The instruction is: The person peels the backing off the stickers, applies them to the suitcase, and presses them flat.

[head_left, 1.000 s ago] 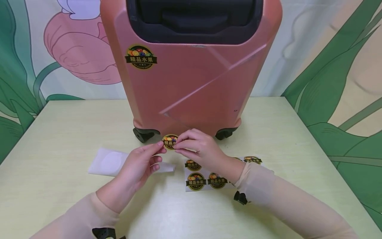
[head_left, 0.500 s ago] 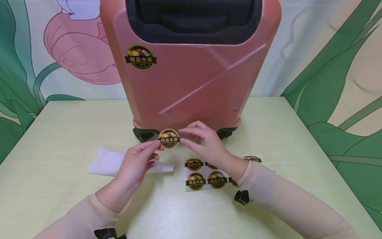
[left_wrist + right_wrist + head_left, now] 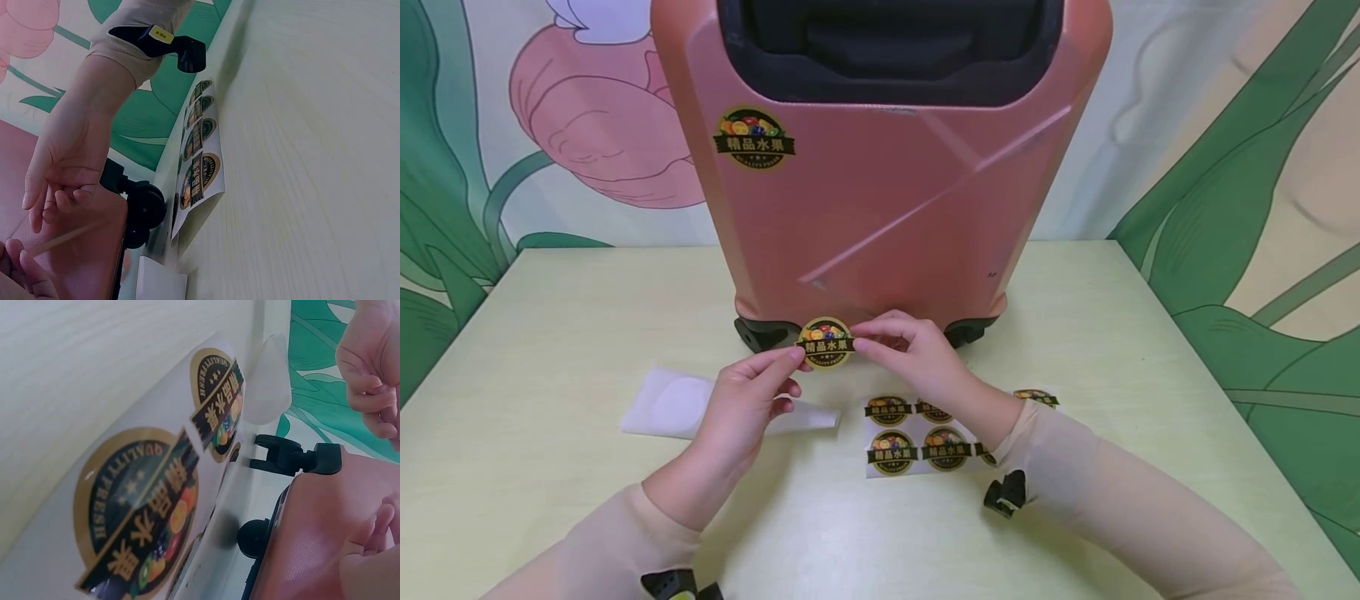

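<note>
Left hand (image 3: 741, 408) of mine pinches the left edge of one round fruit sticker (image 3: 825, 344), and my right hand (image 3: 917, 354) pinches its right edge, in front of the lower end of the suitcase (image 3: 880, 200). Already another sticker (image 3: 754, 140) sits on the suitcase, at upper left. This held one, I judge, is off its sheet (image 3: 919, 469) but not yet applied; several more stickers (image 3: 892, 454) are left there, not used.
</note>
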Motion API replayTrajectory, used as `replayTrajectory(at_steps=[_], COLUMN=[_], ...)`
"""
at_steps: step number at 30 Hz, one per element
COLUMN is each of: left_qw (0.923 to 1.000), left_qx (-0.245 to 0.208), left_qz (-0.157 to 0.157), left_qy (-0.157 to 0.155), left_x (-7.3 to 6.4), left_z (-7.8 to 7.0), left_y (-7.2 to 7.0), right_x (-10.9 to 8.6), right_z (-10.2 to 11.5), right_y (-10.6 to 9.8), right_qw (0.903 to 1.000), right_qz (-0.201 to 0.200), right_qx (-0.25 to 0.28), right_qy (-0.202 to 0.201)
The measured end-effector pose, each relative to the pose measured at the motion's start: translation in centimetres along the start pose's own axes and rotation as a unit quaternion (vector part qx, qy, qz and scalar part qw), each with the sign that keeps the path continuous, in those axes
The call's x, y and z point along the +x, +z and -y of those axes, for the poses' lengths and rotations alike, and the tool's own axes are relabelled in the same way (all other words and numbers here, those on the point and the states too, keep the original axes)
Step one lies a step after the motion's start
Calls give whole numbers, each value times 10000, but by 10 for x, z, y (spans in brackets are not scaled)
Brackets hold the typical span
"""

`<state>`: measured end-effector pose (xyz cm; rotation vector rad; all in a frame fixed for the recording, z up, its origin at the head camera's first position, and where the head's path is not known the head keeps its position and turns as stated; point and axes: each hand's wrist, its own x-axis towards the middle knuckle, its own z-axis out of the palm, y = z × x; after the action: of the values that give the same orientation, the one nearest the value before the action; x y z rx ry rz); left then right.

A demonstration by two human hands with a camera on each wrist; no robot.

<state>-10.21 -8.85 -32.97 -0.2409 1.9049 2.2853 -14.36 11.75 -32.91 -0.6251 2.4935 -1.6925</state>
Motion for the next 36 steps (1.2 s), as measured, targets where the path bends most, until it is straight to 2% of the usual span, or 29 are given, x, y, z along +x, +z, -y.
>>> replayTrajectory(at_steps=[6,25,31,36], left_qw=[10000,9998,9985,9953], left_qx=[70,128,475,847], left_qz=[-1,67,44,-28], left_qy=[28,126,259,472], left_x=[0,0,1,3], left_z=[0,0,0,-1], left_y=[0,-1,-3,-5], right_x=[0,0,0,-2], right_z=[0,0,3,5], right_y=[2,3,3,2], right_qw=[9998,9993,9995,9997], right_qz=[42,28,-14,-31], right_qx=[49,136,211,260], right_qy=[167,333,227,-27])
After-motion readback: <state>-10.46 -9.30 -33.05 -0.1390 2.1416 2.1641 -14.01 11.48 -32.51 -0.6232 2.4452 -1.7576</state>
